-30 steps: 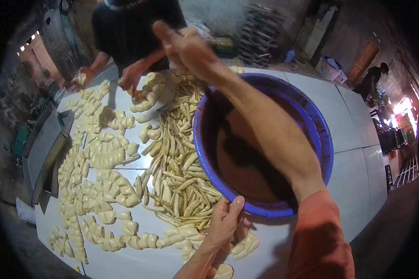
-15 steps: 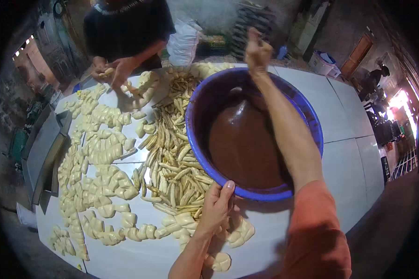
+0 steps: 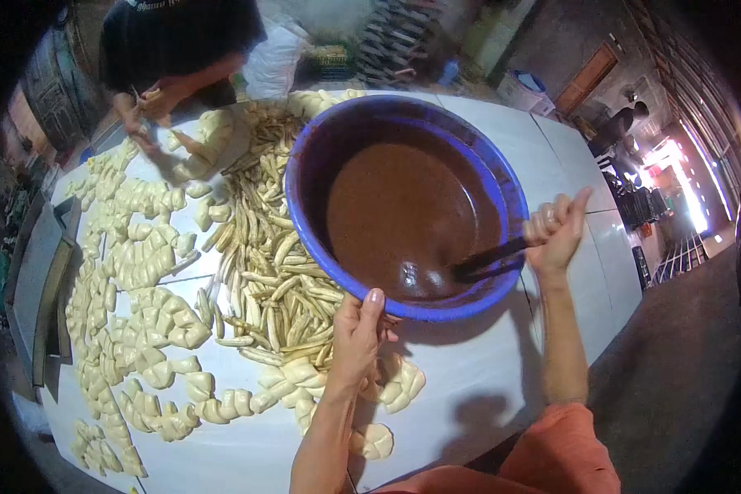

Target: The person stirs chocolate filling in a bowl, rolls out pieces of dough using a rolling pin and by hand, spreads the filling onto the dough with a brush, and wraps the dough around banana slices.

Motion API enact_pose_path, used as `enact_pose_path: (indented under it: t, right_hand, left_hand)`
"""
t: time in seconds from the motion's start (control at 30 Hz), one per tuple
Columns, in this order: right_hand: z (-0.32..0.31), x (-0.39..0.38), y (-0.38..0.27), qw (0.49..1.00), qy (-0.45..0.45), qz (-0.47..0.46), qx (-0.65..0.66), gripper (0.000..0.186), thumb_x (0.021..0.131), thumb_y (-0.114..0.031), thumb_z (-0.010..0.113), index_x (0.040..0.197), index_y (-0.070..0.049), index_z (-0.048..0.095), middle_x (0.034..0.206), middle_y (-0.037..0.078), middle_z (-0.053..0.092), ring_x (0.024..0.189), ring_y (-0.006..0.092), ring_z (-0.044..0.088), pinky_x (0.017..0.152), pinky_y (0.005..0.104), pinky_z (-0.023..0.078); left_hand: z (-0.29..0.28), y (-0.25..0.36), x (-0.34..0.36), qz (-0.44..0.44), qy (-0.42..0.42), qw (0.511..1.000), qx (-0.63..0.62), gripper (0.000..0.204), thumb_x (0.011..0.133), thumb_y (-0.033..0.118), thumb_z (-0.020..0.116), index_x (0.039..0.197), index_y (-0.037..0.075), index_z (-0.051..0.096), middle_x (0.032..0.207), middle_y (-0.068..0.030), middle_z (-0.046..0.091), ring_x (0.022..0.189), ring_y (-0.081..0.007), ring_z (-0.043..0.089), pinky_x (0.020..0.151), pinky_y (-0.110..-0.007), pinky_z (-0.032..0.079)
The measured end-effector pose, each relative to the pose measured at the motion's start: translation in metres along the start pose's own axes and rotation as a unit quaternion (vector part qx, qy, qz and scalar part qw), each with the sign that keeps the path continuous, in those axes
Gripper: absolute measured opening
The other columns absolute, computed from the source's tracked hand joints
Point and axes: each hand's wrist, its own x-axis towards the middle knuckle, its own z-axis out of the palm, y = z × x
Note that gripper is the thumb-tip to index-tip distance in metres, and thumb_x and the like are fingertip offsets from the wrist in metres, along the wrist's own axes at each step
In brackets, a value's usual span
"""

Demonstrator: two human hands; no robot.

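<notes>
1. The blue basin [image 3: 313,239] sits on the white desk [image 3: 486,387], tilted, holding smooth brown batter [image 3: 395,218].
2. The left hand [image 3: 358,329] grips its near rim, fingers clenched on it.
3. The right hand [image 3: 556,235] grasps a dark utensil [image 3: 490,257] dipped in the batter.
4. Beyond the left fingers lie peeled bananas [image 3: 267,263]; another person's hands [image 3: 152,103] work across the desk.

Blue basin [image 3: 305,222] w/ brown batter [image 3: 395,218]; black utensil [image 3: 490,258]; pale yellow peeled bananas [image 3: 263,272]; white table [image 3: 502,387]; orange sleeve [image 3: 552,453]; co-worker's shirt [image 3: 177,37] prob. black.
</notes>
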Motion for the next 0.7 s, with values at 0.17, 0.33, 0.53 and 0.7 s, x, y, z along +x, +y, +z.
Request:
enact_pose_path:
  t: [0.17,0.33,0.53,0.7]
  right_hand:
    - [0.123,0.010,0.076,0.984,-0.164,0.003,0.071,0.059,0.102,-0.063,0.047,0.064,-0.021,0.030,0.053,-0.005,0.024,0.042,0.0107,0.021,0.041,0.0293,0.020]
    - [0.112,0.058,0.083,0.985,-0.106,-0.139,-0.011,0.054,0.104,-0.046,0.057,0.064,-0.016,0.039,0.052,-0.005,0.031,0.042,0.0087,0.029,0.041,0.0281,0.030]
    - [0.044,-0.056,0.025,0.978,-0.203,-0.040,0.014,0.061,0.106,-0.062,0.034,0.062,-0.021,0.029,0.049,-0.007,0.019,0.039,0.0088,0.016,0.040,0.0271,0.018]
    - [0.124,0.007,0.086,0.987,-0.123,-0.105,0.020,0.057,0.104,-0.052,0.054,0.061,-0.018,0.038,0.052,-0.006,0.035,0.043,0.0097,0.027,0.044,0.0297,0.024]
  left_hand:
    - [0.005,0.019,-0.008,0.005,0.002,1.000,0.029,0.031,0.106,0.032,0.058,0.118,0.004,0.058,0.088,-0.0066,0.070,0.069,-0.0117,0.068,0.056,-0.022,0.053]
    - [0.002,0.013,-0.004,-0.010,-0.008,1.000,0.006,0.026,0.106,0.031,0.058,0.111,0.006,0.058,0.086,-0.0055,0.070,0.068,-0.0109,0.067,0.055,-0.022,0.051]
    - [0.007,0.009,-0.002,0.010,0.015,1.000,0.014,0.023,0.107,0.028,0.056,0.109,0.005,0.058,0.081,-0.0062,0.069,0.062,-0.0088,0.063,0.052,-0.021,0.051]
    - [0.007,0.018,-0.006,0.004,-0.017,1.000,-0.007,0.024,0.107,0.029,0.056,0.109,0.005,0.058,0.082,-0.0071,0.070,0.065,-0.0112,0.067,0.053,-0.022,0.052]
